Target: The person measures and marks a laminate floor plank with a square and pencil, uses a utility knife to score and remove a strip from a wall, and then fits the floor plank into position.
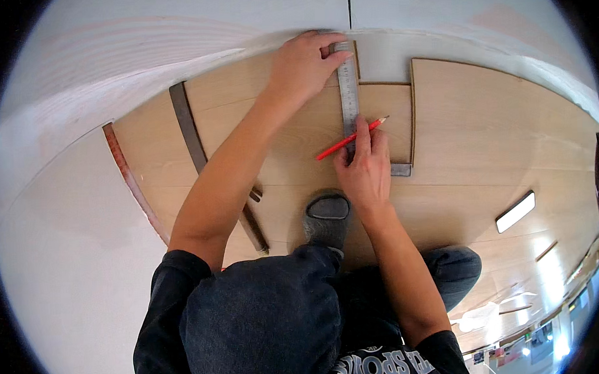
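Beside the wall (274, 16), at the far end of the steel square (348, 93), the left hand (302, 65) has its grip closed on the blade, thumb laid on the metal and fingers curled at its end. Toward the near end of the square, the right hand (367, 171) grasps a red pencil (338, 147) between its fingers, fingertips apparently resting on the blade (pressure cannot be verified). The pencil lies slantwise across the square, its sharpened tip to the right of it.

The step in hand is judged to be setting the square for a mark; the next move would call for a steady blade and the pencil point lowered to its edge.

The square lies within the left grip and under the right, over the floorboards (445, 195). Right of it is a plank (475, 115) with an exposed edge; farther right, a phone (515, 212). Left of it, a dark bar (190, 125).
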A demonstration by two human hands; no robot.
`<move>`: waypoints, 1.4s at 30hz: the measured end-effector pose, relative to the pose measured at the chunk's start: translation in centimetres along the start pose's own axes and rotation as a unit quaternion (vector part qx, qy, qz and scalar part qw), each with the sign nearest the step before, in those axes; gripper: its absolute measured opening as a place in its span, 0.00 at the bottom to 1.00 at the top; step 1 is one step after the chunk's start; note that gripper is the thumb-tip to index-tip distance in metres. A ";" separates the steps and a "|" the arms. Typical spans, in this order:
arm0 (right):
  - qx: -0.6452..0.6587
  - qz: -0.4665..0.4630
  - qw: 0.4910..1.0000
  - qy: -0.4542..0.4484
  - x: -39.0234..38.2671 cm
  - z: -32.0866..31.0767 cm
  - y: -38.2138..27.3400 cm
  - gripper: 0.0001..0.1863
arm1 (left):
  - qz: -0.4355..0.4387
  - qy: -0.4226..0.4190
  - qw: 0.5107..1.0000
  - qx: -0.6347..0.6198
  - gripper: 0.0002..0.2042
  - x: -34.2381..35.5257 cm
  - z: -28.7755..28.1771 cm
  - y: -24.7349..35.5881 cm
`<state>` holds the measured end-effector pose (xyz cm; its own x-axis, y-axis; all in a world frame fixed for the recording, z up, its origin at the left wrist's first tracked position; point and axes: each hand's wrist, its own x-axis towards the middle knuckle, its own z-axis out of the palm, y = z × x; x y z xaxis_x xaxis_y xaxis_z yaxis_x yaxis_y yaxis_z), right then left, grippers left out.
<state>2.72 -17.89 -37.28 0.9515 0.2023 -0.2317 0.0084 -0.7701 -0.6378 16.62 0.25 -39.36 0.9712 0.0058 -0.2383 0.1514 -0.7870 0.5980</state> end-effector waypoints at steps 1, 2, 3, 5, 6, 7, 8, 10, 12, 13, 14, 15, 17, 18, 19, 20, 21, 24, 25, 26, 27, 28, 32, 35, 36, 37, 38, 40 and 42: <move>-0.003 -0.001 1.000 0.012 0.0 0.1 -0.1 0.35 | -0.001 0.005 1.000 0.000 0.21 0.0 0.0 0.1; -0.008 -0.003 1.000 0.008 0.1 0.1 -0.1 0.35 | -0.005 0.003 1.000 -0.003 0.21 0.1 0.2 0.1; -0.014 -0.005 1.000 0.005 0.1 0.0 0.0 0.35 | -0.009 0.000 1.000 -0.006 0.21 0.2 0.3 0.0; -0.024 -0.004 1.000 -0.004 0.2 0.0 -0.1 0.36 | -0.015 -0.003 1.000 -0.004 0.21 0.2 0.4 0.0; -0.029 -0.001 1.000 -0.009 0.2 0.1 -0.2 0.35 | -0.016 -0.004 1.000 0.000 0.21 0.1 0.3 0.2; -0.034 0.002 0.999 -0.013 0.2 0.2 -0.3 0.35 | -0.017 -0.004 1.000 0.004 0.20 0.1 0.3 0.3; -0.033 0.003 0.999 -0.013 0.2 0.2 -0.3 0.35 | -0.023 -0.010 1.000 -0.001 0.20 0.2 0.1 0.4; -0.030 0.006 0.999 -0.012 0.3 0.4 -0.3 0.35 | -0.033 -0.021 0.999 -0.009 0.21 0.3 0.0 0.5; -0.026 0.004 1.000 -0.002 0.2 0.4 -0.3 0.35 | -0.019 -0.014 1.000 0.004 0.20 0.4 0.2 0.2; -0.024 0.003 1.000 0.004 0.2 0.4 -0.3 0.35 | -0.011 -0.010 1.000 0.010 0.20 0.4 0.3 0.1; -0.019 0.006 1.000 0.003 0.2 0.4 -0.4 0.35 | -0.011 -0.001 1.000 0.017 0.19 0.3 0.3 0.2; -0.014 0.009 1.000 0.002 0.2 0.4 -0.4 0.36 | -0.010 0.008 1.000 0.023 0.18 0.1 0.3 0.4; -0.007 0.014 1.000 0.000 0.2 0.4 -0.5 0.36 | -0.004 0.021 0.999 0.025 0.17 0.0 0.6 0.2; -0.005 0.017 1.000 -0.001 0.3 0.4 -0.6 0.36 | 0.002 0.026 0.999 0.019 0.17 0.2 0.9 -0.2; -0.004 0.019 1.000 -0.002 0.3 0.4 -0.7 0.36 | 0.008 0.030 0.999 0.014 0.17 0.2 1.1 -0.5; -0.015 0.018 1.000 -0.001 0.4 0.3 -0.7 0.36 | 0.006 0.025 0.999 0.018 0.17 0.3 1.1 -0.4; -0.027 0.018 0.999 -0.001 0.4 0.3 -0.7 0.35 | 0.005 0.021 1.000 0.022 0.17 0.4 1.0 -0.2; -0.047 0.011 0.999 -0.001 0.3 0.3 -0.6 0.35 | 0.001 0.010 1.000 0.016 0.19 0.4 0.7 0.4; -0.051 0.009 0.999 -0.002 0.3 0.4 -0.6 0.35 | -0.001 0.008 1.000 0.011 0.20 0.4 0.6 0.5; -0.055 0.002 0.998 0.001 0.3 0.5 -0.5 0.36 | 0.005 0.013 1.000 0.007 0.20 0.3 0.8 0.4; -0.059 -0.004 0.998 0.003 0.3 0.7 -0.3 0.36 | 0.010 0.019 1.000 0.003 0.20 0.3 1.0 0.1; -0.063 -0.011 0.998 0.005 0.3 0.7 -0.2 0.36 | 0.016 0.025 1.000 -0.001 0.20 0.4 1.1 -0.1; -0.056 -0.003 0.998 -0.006 0.5 0.4 -0.5 0.36 | -0.001 0.020 1.000 0.007 0.19 0.5 1.2 0.0; -0.037 0.002 0.999 -0.001 0.5 0.2 -0.4 0.35 | -0.005 0.006 1.000 0.012 0.19 0.6 1.1 0.4; -0.035 0.004 0.999 0.000 0.4 0.2 -0.3 0.35 | -0.013 -0.003 1.000 0.007 0.18 0.5 1.0 0.7; -0.033 0.006 0.999 0.002 0.3 0.2 -0.1 0.36 | -0.021 -0.012 1.000 0.002 0.18 0.4 1.0 0.9; -0.008 -0.001 1.000 -0.007 0.1 -0.3 0.0 0.36 | -0.022 -0.013 1.000 -0.005 0.19 0.2 0.9 0.9; 0.036 -0.012 0.999 -0.017 -0.2 -1.5 0.6 0.36 | -0.018 -0.017 0.999 -0.023 0.20 -0.4 1.1 0.8; 0.042 -0.012 0.999 -0.021 -2.6 -3.6 1.4 0.37 | 0.009 -0.008 0.998 -0.066 0.22 -3.0 1.8 2.0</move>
<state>1.39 -21.70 -34.94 0.9379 0.2459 -0.2449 0.0032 -0.7118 -0.7024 13.64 -2.45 -38.80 0.9708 -0.0184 -0.2394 0.1588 -0.6986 0.6976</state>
